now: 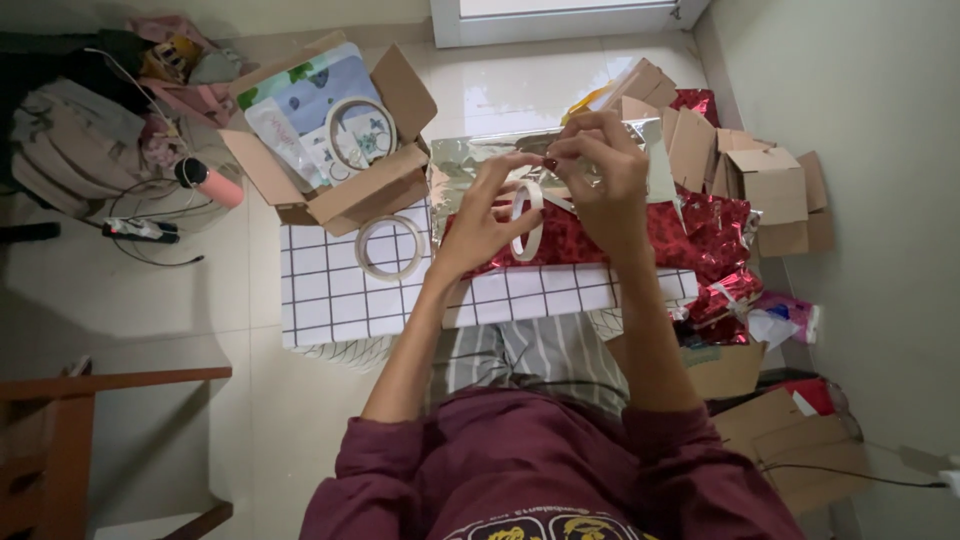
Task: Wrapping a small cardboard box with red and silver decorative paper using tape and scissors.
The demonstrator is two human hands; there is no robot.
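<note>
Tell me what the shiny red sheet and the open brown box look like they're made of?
The shiny red sheet looks like metallic foil wrapping paper: glossy, crinkled, glinting with light. The open brown box looks like matte cardboard, with stiff folded flaps and plain tan faces.

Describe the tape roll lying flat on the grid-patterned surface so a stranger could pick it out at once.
Start at the white surface with the black grid in front of the person. At its upper edge, just below the open cardboard box, lies a pale tape roll. Unlike the roll in the box and the one in the hands, it lies free and untouched.
</note>
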